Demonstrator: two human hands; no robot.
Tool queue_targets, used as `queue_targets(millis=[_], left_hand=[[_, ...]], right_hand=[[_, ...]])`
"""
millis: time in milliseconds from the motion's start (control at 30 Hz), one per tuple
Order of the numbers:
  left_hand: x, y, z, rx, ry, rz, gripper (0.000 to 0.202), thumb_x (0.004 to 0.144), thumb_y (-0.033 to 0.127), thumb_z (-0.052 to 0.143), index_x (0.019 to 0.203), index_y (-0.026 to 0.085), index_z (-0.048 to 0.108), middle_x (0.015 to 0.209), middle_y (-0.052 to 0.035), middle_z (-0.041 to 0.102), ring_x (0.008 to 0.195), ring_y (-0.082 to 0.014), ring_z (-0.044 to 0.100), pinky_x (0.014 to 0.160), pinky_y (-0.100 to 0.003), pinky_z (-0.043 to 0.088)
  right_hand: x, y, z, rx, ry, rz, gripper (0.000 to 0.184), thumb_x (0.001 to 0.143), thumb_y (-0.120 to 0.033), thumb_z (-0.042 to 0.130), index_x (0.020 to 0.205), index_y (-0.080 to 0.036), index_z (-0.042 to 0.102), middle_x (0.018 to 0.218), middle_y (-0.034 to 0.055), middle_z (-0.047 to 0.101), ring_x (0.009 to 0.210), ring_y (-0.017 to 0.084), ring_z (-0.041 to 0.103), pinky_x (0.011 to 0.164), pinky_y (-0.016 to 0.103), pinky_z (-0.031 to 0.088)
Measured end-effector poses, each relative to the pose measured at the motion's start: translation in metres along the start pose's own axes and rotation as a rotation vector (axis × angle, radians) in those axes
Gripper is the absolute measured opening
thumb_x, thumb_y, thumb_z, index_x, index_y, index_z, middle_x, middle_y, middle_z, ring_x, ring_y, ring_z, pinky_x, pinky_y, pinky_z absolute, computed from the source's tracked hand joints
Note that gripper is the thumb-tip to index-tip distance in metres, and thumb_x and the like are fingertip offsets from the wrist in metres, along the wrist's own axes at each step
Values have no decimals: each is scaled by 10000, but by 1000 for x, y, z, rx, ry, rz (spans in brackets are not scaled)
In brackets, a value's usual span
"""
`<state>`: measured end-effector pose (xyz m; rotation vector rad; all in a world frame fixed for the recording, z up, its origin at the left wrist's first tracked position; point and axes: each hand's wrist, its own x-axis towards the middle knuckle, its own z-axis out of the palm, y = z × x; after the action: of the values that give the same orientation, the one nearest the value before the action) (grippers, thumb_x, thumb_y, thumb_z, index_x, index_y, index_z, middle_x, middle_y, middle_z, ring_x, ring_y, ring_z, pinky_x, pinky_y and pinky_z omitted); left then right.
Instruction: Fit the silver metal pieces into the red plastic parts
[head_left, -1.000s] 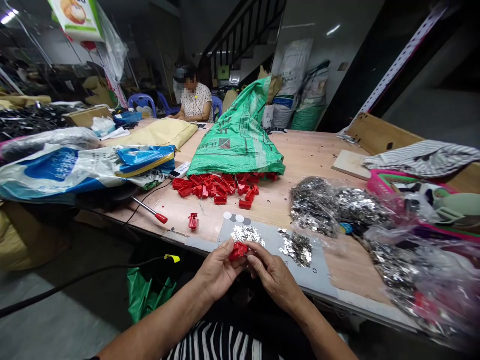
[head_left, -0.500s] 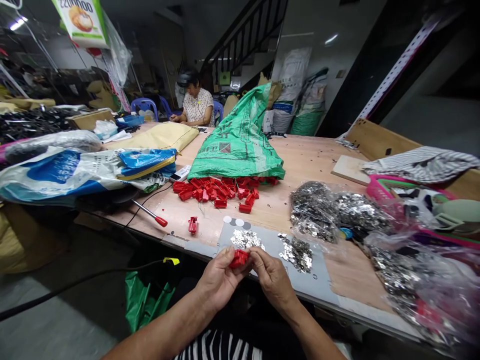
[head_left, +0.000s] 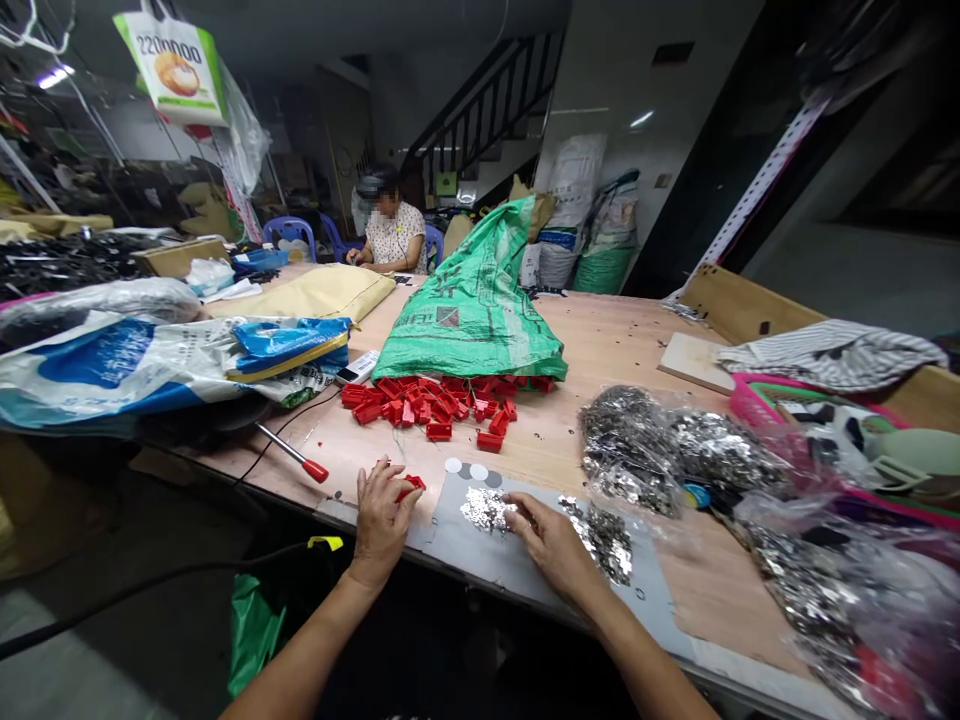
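Left hand at a red plastic housing, grip unclear; my unclenched right hand could brush silver metal pieces astray.

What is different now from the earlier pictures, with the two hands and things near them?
The hands have parted. The left hand moved left, to a red part; whether it grips this is unclear. The right hand left the red part they had together and moved to the shiny metal pieces. The green sack and red pile at its mouth look unchanged.
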<state>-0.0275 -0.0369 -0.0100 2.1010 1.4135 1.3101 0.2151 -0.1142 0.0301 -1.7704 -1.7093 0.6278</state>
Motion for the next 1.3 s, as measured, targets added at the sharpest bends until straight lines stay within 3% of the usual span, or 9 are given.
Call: queue_targets(millis=[167,367,533,700,800,1000,1133,1200,1300], left_hand=[[-9,-16,8,189,-37,47,218,863,123,463,877,224,655,1169,-73,626,1317,-305,397,1084,-633,185],[-20,-18,13,223,-58,97,227,864,121,467,910,234,657,1213,-71,600,1334,-314,374,1069,-659,204],[-22,-13,10,184,-20,184,193,854,133,507,958,218,644,1211,-92,596,1329,-322,375,1068,-651,237],[-21,12,10,-14,28,244,195,842,136,541,997,214,629,1170,-85,609,1311,-285,404,1095,-573,286],[-22,30,13,-195,-16,119,237,852,181,553,1077,230,608,1170,-80,618,1287,-266,440,1079,-526,339],[-17,58,17,-763,-201,-433,585,790,339,651,1322,244,427,1304,-114,538,1181,-248,554,983,-413,461],[-22,66,17,-910,-426,-548,449,754,355,687,1160,194,580,1073,-74,668,985,-204,639,898,-325,491],[-29,69,18,-975,-488,-591,365,756,350,689,1071,180,619,970,-53,692,906,-178,645,851,-290,499],[-41,72,18,-1097,-499,-730,345,764,344,689,1062,188,613,944,-37,681,840,-147,640,783,-267,517]], right_hand=[[48,7,-3,-297,21,-2,316,906,-291,465,1197,-211,561,1126,64,615,1016,192,591,879,282,433],[97,4,6,-459,77,96,400,896,-224,501,1295,-256,495,1154,73,571,909,200,618,757,282,436],[110,4,15,-479,106,141,292,884,-206,521,1173,-241,546,1117,64,582,942,200,600,762,281,415],[107,4,16,-447,116,164,194,878,-239,556,1070,-227,572,1073,59,609,916,196,594,748,277,402],[97,-1,13,-399,114,136,102,865,-263,585,945,-203,608,990,57,627,883,196,591,730,273,398],[42,-29,18,-226,36,-79,36,854,-242,624,860,-207,632,873,-2,638,808,126,577,718,204,399],[1,-34,16,-27,-77,-231,37,831,-194,647,797,-205,656,773,-26,633,724,109,572,655,186,398],[-11,-26,6,56,-110,-227,47,852,-206,619,847,-213,665,801,-25,649,729,110,581,662,187,410],[-19,-1,-18,-63,-30,-43,97,860,-204,586,929,-221,653,902,-10,676,812,136,606,711,209,431]])
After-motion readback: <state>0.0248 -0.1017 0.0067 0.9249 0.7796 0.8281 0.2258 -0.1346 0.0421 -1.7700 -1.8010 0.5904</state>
